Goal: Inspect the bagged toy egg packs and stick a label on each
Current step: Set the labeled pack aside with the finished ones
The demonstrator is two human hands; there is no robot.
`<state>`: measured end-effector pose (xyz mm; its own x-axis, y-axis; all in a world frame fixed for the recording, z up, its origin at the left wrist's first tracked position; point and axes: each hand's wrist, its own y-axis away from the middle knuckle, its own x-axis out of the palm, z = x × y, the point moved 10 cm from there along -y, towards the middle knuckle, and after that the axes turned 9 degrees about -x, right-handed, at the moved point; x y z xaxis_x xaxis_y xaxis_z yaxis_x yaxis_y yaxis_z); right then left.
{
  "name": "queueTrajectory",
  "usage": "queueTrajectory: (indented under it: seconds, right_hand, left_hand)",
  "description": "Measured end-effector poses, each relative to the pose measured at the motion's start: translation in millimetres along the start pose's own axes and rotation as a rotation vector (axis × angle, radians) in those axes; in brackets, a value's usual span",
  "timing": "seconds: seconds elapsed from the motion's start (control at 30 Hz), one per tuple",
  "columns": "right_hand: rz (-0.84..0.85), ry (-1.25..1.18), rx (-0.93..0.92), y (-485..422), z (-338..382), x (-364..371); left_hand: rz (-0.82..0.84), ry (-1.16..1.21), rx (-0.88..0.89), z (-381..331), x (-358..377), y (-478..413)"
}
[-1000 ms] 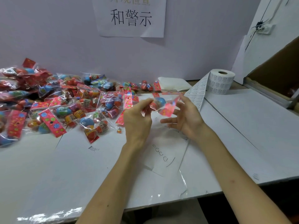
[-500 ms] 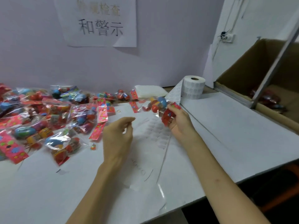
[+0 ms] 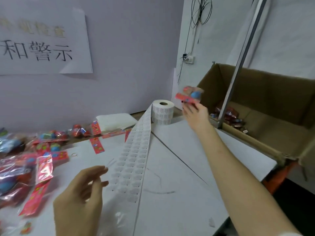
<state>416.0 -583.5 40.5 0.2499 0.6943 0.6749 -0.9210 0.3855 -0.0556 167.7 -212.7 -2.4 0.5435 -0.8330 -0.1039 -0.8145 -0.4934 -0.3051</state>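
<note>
Over the table's (image 3: pixel 187 150) far right edge, beside the box (image 3: pixel 265 103): right hand (image 3: pixel 196 113) raised at arm's length, fingers pointing up and away. One pack (image 3: pixel 190 97) sits at its fingertips, off the table, with the red header card lowest and a blue egg showing through the bag. Fingertips meet the card's lower edge, but motion blur hides the grip (cannot tell if pinched or only touched). Pack is level with the box's near-left corner, not inside it.

Box is open brown cardboard, with a few packs (image 3: pixel 228 114) lying on its floor. A grey pole (image 3: pixel 238 65) crosses in front of it.

Left hand (image 3: pixel 81 193) is low over the table, close to the camera. Its fingers are loosely bent and slightly apart, holding nothing. It is just left of the strip (image 3: pixel 134 160), a band of small white labels running from the roll (image 3: pixel 162 112) toward the near edge. Roll stands on end at the back of the table, by the wall.

Pile (image 3: pixel 34 160) of bagged packs spreads over the table's left side, well apart from the raised pack. Folded white sheets (image 3: pixel 117 120) lie left of the roll. Paper sign (image 3: pixel 42 40) with black characters hangs on the wall.
</note>
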Motion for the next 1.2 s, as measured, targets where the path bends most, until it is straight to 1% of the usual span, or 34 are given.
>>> queueTrajectory:
  seconds: [0.1, 0.17, 0.27, 0.37, 0.4, 0.47, 0.53, 0.57, 0.63, 0.67, 0.7, 0.77, 0.87, 0.93, 1.03, 1.2]
  right_hand:
    - [-0.203, 0.194, 0.045, -10.8, -8.2, -41.6]
    - [-0.219, 0.288, 0.105, 1.1, -33.2, -49.6]
    - [-0.128, 0.337, 0.178, 31.8, -71.5, -33.8]
    - [-0.022, 0.288, 0.201, 72.7, -98.7, 4.9]
    - [0.031, 0.284, 0.202, 87.8, -105.4, 21.2]
    - [0.182, 0.352, 0.174, 119.7, -116.4, 54.3]
    - [0.37, 0.462, 0.101, 154.5, -126.6, 82.8]
    - [0.449, 0.514, 0.059, 171.9, -132.5, 92.8]
    - [0.556, 0.611, -0.023, 198.6, -144.5, 101.7]
    - [0.593, 0.663, -0.063, 206.9, -148.6, 102.4]
    - [0.628, 0.715, -0.098, 212.4, -151.6, 102.6]
    - [0.665, 0.769, -0.135, 215.1, -153.5, 99.2]
    - [0.63, 0.781, -0.145, 207.4, -150.7, 90.6]
    - [0.611, 0.789, -0.148, 203.6, -150.0, 87.3]
    - [0.614, 0.796, -0.145, 203.3, -151.4, 86.1]
    - [0.644, 0.835, -0.149, 206.1, -156.7, 86.1]
  left_hand:
    - [0.03, -0.096, -0.022, 3.3, 5.3, -3.1]
    - [0.091, -0.16, -0.07, 10.7, 12.1, -4.7]
    - [0.145, -0.196, -0.101, 13.4, 14.4, -4.0]
    - [0.14, -0.218, -0.132, 15.5, 9.2, -3.6]
    - [0.132, -0.233, -0.141, 17.8, 7.2, -4.4]
    - [0.112, -0.278, -0.147, 22.5, 2.0, -7.0]
    - [0.039, -0.358, -0.133, 24.3, -10.4, -10.0]
    - [-0.033, -0.431, -0.099, 20.9, -20.3, -11.6]
    - [-0.198, -0.58, -0.017, 10.7, -41.7, -14.9]
    - [-0.259, -0.643, -0.007, 8.8, -50.8, -17.4]
    - [-0.295, -0.708, -0.032, 11.0, -58.7, -21.0]
    - [-0.281, -0.827, -0.151, 27.6, -70.0, -28.9]
    - [-0.236, -0.924, -0.289, 54.5, -81.2, -34.0]
    - [-0.254, -0.969, -0.291, 57.7, -86.4, -34.3]
    - [-0.338, -0.975, -0.24, 50.2, -96.5, -34.6]
    - [-0.399, -0.807, -0.191, 44.5, -103.8, -31.2]
